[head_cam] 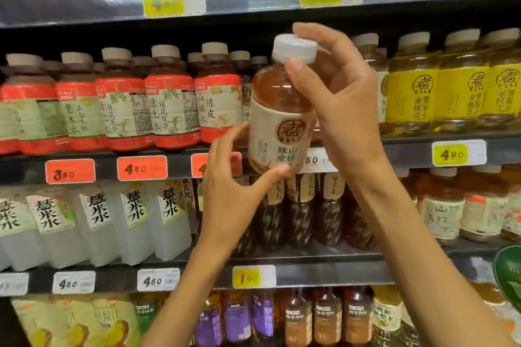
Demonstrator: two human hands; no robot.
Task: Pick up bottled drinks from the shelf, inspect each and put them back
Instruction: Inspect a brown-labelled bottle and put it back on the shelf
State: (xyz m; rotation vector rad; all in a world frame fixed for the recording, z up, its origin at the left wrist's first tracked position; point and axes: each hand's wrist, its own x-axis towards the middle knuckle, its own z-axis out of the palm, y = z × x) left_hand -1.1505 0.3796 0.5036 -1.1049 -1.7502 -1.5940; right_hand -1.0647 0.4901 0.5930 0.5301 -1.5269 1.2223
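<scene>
The bottle (282,118) is a squat clear plastic one filled with amber-brown drink, topped by a wide pale ribbed cap, capped shut. A cream label wraps its lower body, carrying a round brown emblem and dark Chinese characters that face the camera. It stands nearly upright, the top tipped slightly to the right, held off the shelf (408,149) in front of the row. The right hand (344,110) pinches it at the cap, thumb on the front of the cap and fingers curled over the top and behind. The left hand (234,191) holds it from below-left, its thumb under the base.
</scene>
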